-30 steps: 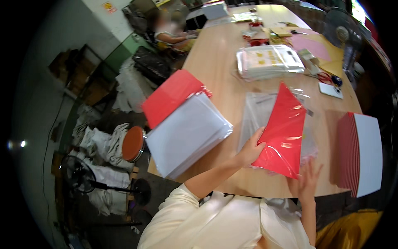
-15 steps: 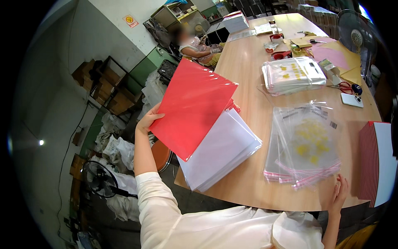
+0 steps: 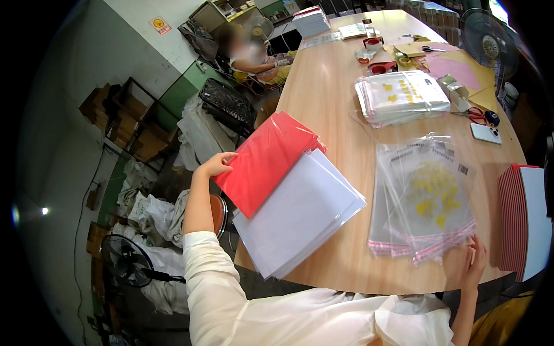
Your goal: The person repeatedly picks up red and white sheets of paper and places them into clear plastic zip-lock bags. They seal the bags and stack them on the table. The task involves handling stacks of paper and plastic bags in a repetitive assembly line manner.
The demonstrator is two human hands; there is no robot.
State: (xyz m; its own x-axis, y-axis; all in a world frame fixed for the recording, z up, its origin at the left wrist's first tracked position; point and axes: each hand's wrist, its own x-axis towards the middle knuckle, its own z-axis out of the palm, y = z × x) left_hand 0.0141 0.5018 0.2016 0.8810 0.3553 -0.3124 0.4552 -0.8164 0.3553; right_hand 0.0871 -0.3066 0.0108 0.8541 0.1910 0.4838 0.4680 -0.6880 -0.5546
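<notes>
Clear plastic bags (image 3: pixel 424 199), pink-edged, overlapping flat on the desk (image 3: pixel 323 92); right hand (image 3: pixel 474 264) at their near right corner, grip loose and empty.

White film-wrapped packets (image 3: pixel 303 210), stacked, to the left.

Red film-wrapped packet (image 3: pixel 266 160), along the white stack's far-left side: likely light, bendable, slick, easily creased; best held by one edge, thumb over, fingers under. Left hand (image 3: pixel 216 165) at its left edge; pinching or merely resting, cannot tell.

Yellow-printed bag bundle (image 3: pixel 400 99), beyond.

Dim along the wall (image 3: pixel 63 121), brighter over the table (image 3: pixel 323 92), glinting off plastic bags (image 3: pixel 427 196); bowed (and blackened) toward the rim.
</notes>
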